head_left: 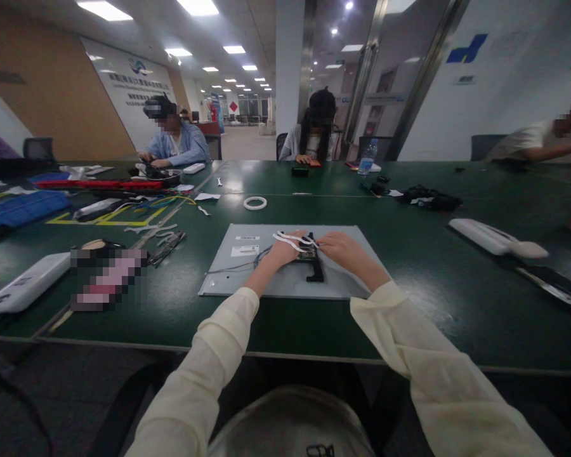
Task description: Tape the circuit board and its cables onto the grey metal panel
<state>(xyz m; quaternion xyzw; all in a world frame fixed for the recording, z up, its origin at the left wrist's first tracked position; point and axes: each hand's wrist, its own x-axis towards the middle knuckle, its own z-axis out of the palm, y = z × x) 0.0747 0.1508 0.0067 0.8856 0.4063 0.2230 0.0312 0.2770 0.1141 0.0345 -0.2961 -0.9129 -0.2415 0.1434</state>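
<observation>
While left hand [280, 253] and right hand [342, 250] flank black bracket [318, 268], I watch.
It points toward the panel's [345, 279] near edge; their grip I cannot tell.

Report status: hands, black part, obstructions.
Left hand and right hand at black part, grip unclear. Black part on grey panel. White strips across left hand, partly hiding it.

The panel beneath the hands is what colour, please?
The panel is grey, shown in the head view.

arms [221, 333] stretched forward — left hand [282, 253] near right hand [345, 249] — right fingers [327, 240] bent inward
</observation>
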